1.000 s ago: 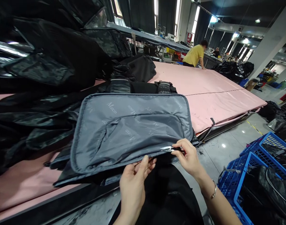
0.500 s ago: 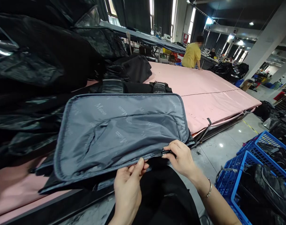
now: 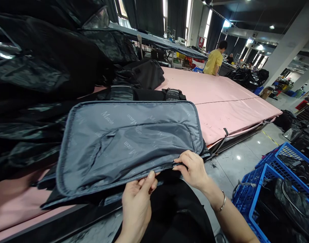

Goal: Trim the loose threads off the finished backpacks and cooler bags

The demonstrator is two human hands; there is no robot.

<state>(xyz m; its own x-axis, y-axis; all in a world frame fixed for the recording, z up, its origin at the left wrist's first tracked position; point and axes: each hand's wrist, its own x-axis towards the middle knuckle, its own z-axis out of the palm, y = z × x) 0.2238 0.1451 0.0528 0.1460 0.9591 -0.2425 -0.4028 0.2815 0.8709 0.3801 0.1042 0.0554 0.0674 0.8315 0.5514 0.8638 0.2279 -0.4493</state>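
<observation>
A grey printed lining panel (image 3: 129,141) of an opened black bag lies across the near edge of the pink table (image 3: 220,101). My left hand (image 3: 138,199) pinches the panel's near hem from below, thumb on top. My right hand (image 3: 192,168) is closed round small thread snips (image 3: 176,164), whose dark tip touches the hem just right of the left hand. A bracelet sits on my right wrist.
Shiny black bags (image 3: 43,67) are heaped on the table's left and back. Blue plastic crates (image 3: 271,192) holding black bags stand on the floor at right. A person in a yellow shirt (image 3: 214,62) leans at the table's far end. Black fabric hangs below my hands.
The right hand has slid left along the hem, and the snips' shiny blades, plain a second ago, are now mostly hidden under the fingers. The left hand kept its grip.
</observation>
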